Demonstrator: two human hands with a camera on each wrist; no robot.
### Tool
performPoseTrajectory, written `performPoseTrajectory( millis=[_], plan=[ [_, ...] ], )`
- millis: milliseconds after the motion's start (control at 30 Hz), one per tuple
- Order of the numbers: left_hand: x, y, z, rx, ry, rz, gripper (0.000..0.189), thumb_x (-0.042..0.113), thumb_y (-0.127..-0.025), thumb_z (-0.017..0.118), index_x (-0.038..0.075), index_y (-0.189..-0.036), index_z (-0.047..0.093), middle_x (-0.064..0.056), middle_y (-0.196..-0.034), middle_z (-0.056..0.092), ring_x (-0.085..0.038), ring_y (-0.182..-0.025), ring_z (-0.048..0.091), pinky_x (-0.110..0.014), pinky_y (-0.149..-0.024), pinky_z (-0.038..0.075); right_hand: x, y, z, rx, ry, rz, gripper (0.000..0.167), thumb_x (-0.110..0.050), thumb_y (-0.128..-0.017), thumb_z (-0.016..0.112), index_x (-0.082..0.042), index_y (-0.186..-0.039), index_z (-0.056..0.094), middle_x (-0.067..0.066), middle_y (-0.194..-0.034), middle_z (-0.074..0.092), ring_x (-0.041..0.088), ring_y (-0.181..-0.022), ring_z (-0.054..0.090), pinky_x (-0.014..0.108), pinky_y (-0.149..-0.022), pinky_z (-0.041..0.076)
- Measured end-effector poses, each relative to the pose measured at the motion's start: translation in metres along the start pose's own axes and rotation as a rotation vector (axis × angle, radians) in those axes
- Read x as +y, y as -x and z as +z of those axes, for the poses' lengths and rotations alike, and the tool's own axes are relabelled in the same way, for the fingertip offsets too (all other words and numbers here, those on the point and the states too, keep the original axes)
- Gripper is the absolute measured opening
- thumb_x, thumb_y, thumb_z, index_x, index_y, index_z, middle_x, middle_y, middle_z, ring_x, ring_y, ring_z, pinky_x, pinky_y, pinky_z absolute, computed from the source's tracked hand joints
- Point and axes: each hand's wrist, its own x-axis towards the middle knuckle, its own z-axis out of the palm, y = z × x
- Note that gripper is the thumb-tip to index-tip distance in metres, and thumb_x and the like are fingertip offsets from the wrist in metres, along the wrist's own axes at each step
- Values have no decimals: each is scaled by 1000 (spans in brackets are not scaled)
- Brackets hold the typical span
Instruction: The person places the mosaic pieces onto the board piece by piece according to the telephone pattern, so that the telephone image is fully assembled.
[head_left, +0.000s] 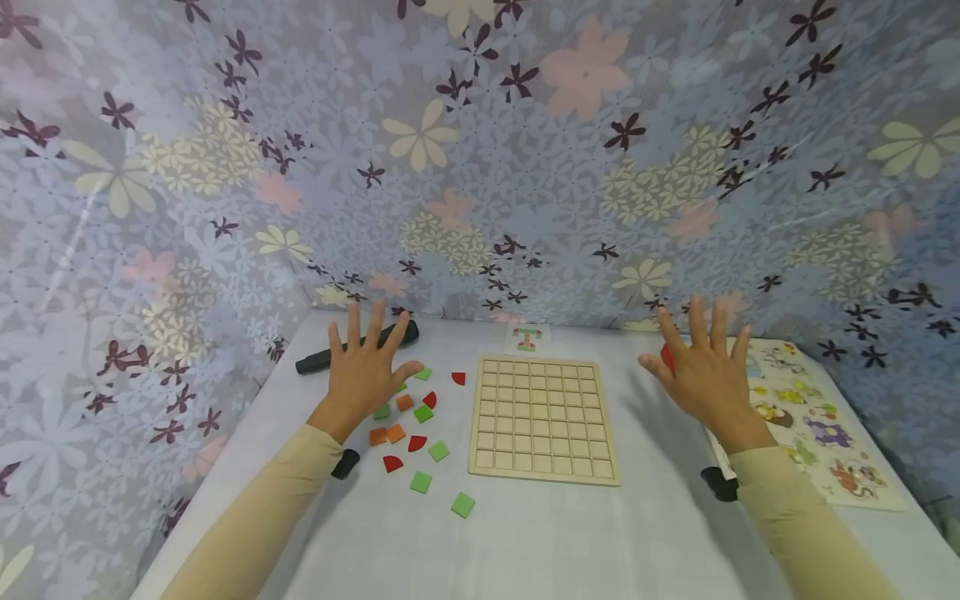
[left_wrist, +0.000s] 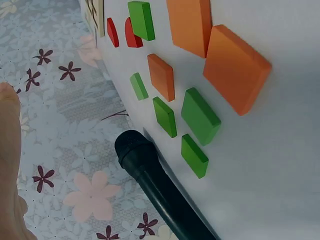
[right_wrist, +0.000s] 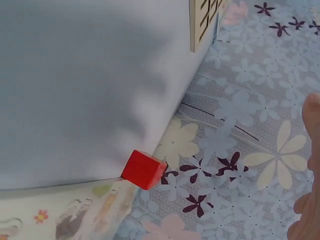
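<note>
My left hand is held up with its fingers spread, above the left side of the table, and grips nothing. Under and beside it lie several green squares, orange squares and red quarter-round pieces. My right hand is likewise raised with spread fingers, near the animal picture board, holding nothing. A red block shows by that board's corner in the right wrist view. Between the hands lies a wooden grid board, with a small pattern card behind it.
A black microphone lies at the back left, partly behind my left hand in the head view. The picture board covers the right side of the white table. A flowered cloth rises behind the table.
</note>
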Motion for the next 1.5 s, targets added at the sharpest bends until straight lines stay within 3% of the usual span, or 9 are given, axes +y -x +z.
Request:
performPoseTrajectory(
  millis=[233, 467, 567, 700, 867, 1033, 1167, 1333, 1500],
  plan=[
    [-3, 7, 0, 7, 40, -8, 87, 75, -96, 41, 34, -165, 6, -9, -171, -11, -41, -154, -18, -73, -116, -2, -10, 9, 5, 3, -127, -24, 84, -62, -102, 46, -24, -166, 5, 18, -168, -17, 46, -151, -21, 79, -109, -8],
    [-1, 19, 2, -5, 84, -31, 85, 71, -98, 42, 26, -165, 15, -18, -170, 2, -47, -154, -3, -73, -116, 6, -21, 22, 19, -151, -314, -32, 94, -64, -101, 48, -17, -165, -2, 31, -166, 4, 57, -149, -1, 78, -110, -5],
    [1, 27, 1, -22, 116, -26, 81, 66, -100, 45, 21, -164, 22, -22, -167, 17, -48, -153, 12, -69, -117, 15, -27, 29, 27, -217, -381, -59, 96, -60, -100, 53, -13, -165, 1, 31, -165, 11, 56, -150, 6, 78, -111, 0],
    [5, 44, -1, -14, 205, -2, 68, 51, -100, 60, 11, -154, 46, -24, -151, 49, -45, -139, 45, -62, -108, 40, -35, 40, 38, -303, -435, -121, 96, -57, -98, 60, -5, -163, 13, 29, -164, 20, 54, -150, 12, 74, -114, 6],
    [8, 63, 1, -42, 329, 16, 50, 40, -100, 65, 9, -138, 63, -17, -132, 66, -38, -122, 62, -55, -92, 54, -44, 52, 47, -342, -410, -199, 96, -59, -93, 65, 3, -158, 29, 27, -162, 27, 53, -150, 16, 73, -114, 10],
    [10, 72, 4, -92, 423, 27, 46, 38, -99, 66, 9, -136, 66, -11, -131, 68, -36, -127, 59, -55, -100, 50, -52, 58, 46, -391, -411, -260, 96, -64, -86, 70, -8, -157, 38, 26, -163, 28, 54, -149, 17, 76, -112, 11],
    [11, 73, 9, -107, 459, 50, 44, 36, -99, 66, 11, -136, 66, -10, -129, 69, -33, -127, 59, -54, -102, 49, -54, 59, 44, -441, -400, -278, 95, -68, -83, 71, -16, -157, 41, 26, -164, 25, 56, -149, 15, 78, -111, 10],
    [9, 73, 15, -118, 479, 62, 43, 33, -99, 67, 11, -135, 67, -8, -126, 71, -32, -124, 62, -53, -101, 50, -59, 53, 45, -457, -323, -322, 94, -70, -84, 67, -16, -157, 41, 27, -164, 24, 58, -148, 15, 80, -109, 13],
    [12, 65, 19, -142, 465, 21, 42, 32, -98, 67, 11, -135, 67, -8, -124, 72, -31, -121, 62, -52, -98, 51, -64, 46, 46, -491, -274, -323, 90, -68, -86, 66, -15, -155, 44, 29, -163, 25, 60, -147, 15, 81, -107, 15]
  ],
)
